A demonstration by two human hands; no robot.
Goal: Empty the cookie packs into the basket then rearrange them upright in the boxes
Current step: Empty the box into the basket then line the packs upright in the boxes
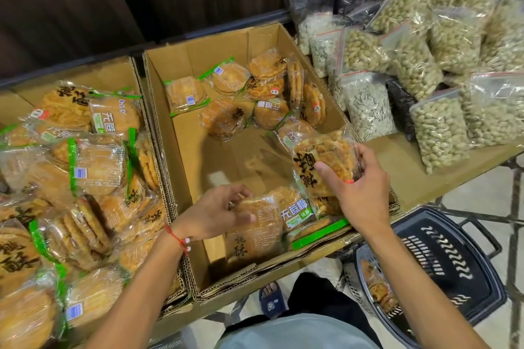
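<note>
Brown cardboard box (181, 150) sits at frame centre, black plastic basket (453, 249) at lower right. Left hand (218, 212) grips a clear-wrapped cookie pack (255, 238) at the box's near wall. Right hand (363, 193) holds a second cookie pack (320, 156) at centre right.

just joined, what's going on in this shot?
A person is arranging cookie packs in the middle box. The left hand holds the first pack, which leans at the box's near wall. The right hand grips a second pack over the near right corner. Other packs lie loose at the far right, with bare floor between. The left box is piled full. The dark basket on the floor has at least one pack in it.
</note>
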